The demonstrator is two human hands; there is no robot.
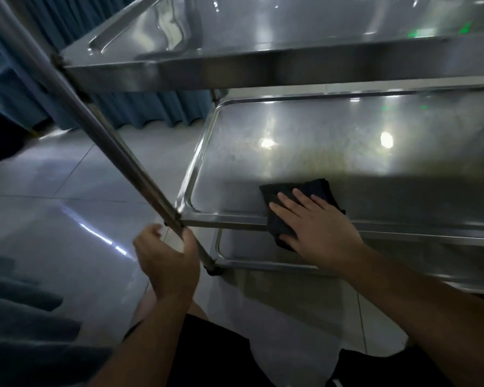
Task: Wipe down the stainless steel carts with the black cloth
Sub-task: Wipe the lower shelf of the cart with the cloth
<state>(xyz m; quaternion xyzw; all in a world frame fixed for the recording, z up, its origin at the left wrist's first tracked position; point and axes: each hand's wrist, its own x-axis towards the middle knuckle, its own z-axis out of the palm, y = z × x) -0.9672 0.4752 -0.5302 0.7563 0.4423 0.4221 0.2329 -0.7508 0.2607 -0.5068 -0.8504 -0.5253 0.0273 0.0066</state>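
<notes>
A stainless steel cart fills the upper right of the head view, with a top shelf [263, 65], a middle shelf [319, 141] and a lower shelf rim [263, 265]. A folded black cloth [316, 191] lies on the near edge of the middle shelf and drapes over its rim. My right hand [316, 224] presses flat on the cloth with straight fingers. My left hand [165, 261] curls around the cart's near-left leg [101, 127], just below the middle shelf corner.
Glossy grey floor tiles [67, 205] spread to the left and under the cart. Blue curtains [140, 113] hang behind the cart. Dark blue fabric [25, 317] lies at the lower left. My knees in black shorts [207, 344] are below.
</notes>
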